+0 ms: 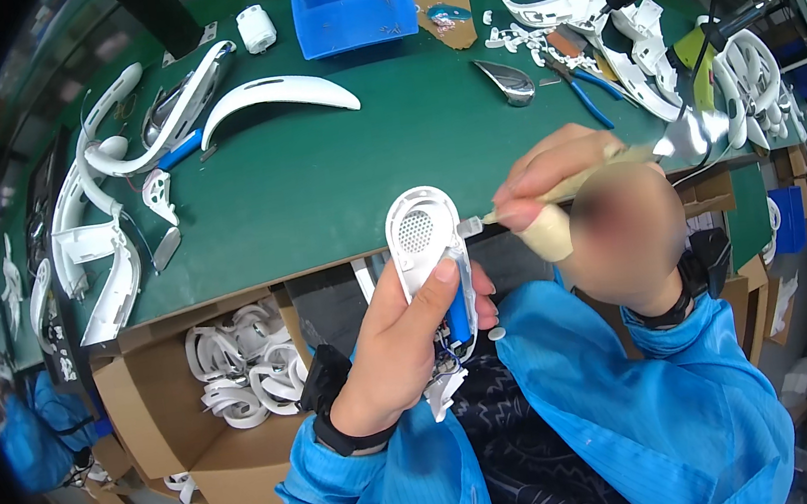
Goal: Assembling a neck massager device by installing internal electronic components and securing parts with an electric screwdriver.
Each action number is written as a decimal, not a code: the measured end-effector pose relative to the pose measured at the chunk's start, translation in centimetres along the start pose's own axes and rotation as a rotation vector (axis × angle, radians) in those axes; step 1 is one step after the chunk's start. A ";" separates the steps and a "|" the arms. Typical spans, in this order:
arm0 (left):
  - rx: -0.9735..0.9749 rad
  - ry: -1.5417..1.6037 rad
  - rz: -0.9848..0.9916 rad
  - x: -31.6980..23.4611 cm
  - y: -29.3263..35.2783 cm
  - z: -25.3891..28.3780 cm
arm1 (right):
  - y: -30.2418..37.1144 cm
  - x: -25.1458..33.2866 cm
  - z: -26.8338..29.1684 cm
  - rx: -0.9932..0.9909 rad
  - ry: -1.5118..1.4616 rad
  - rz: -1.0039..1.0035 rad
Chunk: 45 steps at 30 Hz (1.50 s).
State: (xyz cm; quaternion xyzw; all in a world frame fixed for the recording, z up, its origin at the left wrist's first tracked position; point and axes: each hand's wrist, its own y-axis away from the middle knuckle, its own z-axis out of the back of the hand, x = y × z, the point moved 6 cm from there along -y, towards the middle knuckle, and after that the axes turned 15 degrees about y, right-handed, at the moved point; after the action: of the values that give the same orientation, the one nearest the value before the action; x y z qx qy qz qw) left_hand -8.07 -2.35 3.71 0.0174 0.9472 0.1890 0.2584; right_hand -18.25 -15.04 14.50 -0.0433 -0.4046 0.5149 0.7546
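Note:
In my left hand is a white plastic housing with a rounded end and a perforated round grille. My left thumb presses on its face. A blue cylinder and thin wires show along its lower part. My right hand, partly blurred, pinches a slim pale-yellow tool; its exact kind is unclear. A pale finger cover sits on one digit. Beside the housing's right edge, at the tool's tip, is a small translucent piece.
A blue bin stands at the back of the green table. White curved parts lie left, with more at right near blue-handled pliers. Below the edge, a cardboard box holds several white pieces.

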 end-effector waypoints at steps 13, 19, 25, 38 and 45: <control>0.014 -0.045 -0.034 0.1 -0.1 0.2 | 0.1 -0.7 -1.7 -0.001 -0.059 -0.048; 0.016 -0.031 0.012 0.2 0.1 -0.1 | -0.1 -2.7 -1.2 0.091 -0.340 -0.239; 0.091 -0.047 0.058 0.1 0.1 -0.4 | -2.8 -4.3 -1.7 0.405 -0.685 -0.454; 0.118 0.044 0.060 -0.2 -0.1 -0.4 | -2.5 -4.3 0.0 0.201 -0.378 -0.345; 0.078 0.017 0.046 0.6 -0.8 -0.7 | -1.6 -0.3 -2.7 0.157 0.238 -0.022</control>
State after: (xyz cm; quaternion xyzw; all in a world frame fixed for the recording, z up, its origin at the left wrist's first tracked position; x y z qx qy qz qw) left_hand -8.87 -3.25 3.66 0.0477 0.9554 0.1577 0.2449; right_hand -15.36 -15.03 13.28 -0.0405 -0.2712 0.5278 0.8039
